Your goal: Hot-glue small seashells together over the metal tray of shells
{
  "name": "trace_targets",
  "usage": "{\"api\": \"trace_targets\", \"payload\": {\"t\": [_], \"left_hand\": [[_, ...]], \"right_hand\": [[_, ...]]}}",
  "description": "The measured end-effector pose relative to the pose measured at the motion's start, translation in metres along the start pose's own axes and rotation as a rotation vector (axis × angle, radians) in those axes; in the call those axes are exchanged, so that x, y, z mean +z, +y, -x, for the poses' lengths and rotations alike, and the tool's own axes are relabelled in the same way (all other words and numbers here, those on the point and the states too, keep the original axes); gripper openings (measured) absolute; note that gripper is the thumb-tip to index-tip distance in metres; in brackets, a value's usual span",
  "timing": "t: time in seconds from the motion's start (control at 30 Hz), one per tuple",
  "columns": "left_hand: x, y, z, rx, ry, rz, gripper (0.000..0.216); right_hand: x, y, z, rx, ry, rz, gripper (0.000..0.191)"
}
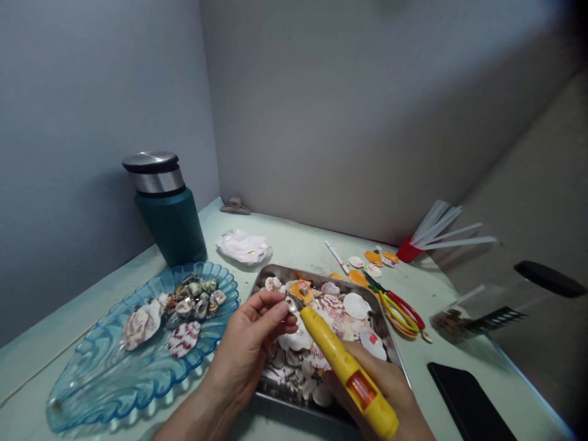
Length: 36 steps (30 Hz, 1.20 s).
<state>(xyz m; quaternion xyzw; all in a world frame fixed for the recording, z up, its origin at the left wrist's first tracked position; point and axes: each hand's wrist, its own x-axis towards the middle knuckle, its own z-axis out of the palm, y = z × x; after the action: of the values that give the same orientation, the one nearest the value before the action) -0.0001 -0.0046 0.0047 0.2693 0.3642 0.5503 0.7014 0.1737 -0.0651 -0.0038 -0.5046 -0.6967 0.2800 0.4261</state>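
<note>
My left hand (250, 337) pinches a small pale shell (293, 304) between thumb and fingers. My right hand (383, 373) is wrapped round a yellow glue gun (340, 355), whose nozzle points at that shell and is close to it. Whether the tip touches the shell, I cannot tell. Beneath both hands lies a metal tray (399, 352) full of shells, among them a white scallop shell (356, 305) and an orange shell (301, 290).
On the left is a blue leaf-shaped dish (101, 380) of shells, with a teal bottle (172, 223) behind it. Farther right are scissors (404, 309), a red cup (408, 250) of glue sticks, a jar (482, 312) and a black phone (468, 398). White tissue (243, 246) lies at the back.
</note>
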Motion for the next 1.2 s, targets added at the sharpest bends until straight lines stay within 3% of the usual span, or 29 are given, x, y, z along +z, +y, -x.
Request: {"api": "trace_targets", "payload": {"t": [0.57,0.73,0.97,1.2], "left_hand": [[-0.002,-0.003,0.000,0.013,-0.025,-0.043,0.019],[-0.002,-0.002,0.000,0.009,-0.020,-0.039,0.020],[-0.002,-0.003,-0.001,0.009,-0.020,-0.041,0.020],[-0.002,-0.002,0.000,0.005,-0.017,-0.031,0.022]], "right_hand": [[-0.006,-0.008,-0.004,0.209,0.023,-0.059,0.018],[-0.013,-0.003,-0.003,0.214,0.001,-0.140,0.022],[-0.013,0.003,0.003,0.368,-0.036,-0.306,0.028],[-0.013,0.004,0.004,0.416,-0.041,-0.337,0.032]]}}
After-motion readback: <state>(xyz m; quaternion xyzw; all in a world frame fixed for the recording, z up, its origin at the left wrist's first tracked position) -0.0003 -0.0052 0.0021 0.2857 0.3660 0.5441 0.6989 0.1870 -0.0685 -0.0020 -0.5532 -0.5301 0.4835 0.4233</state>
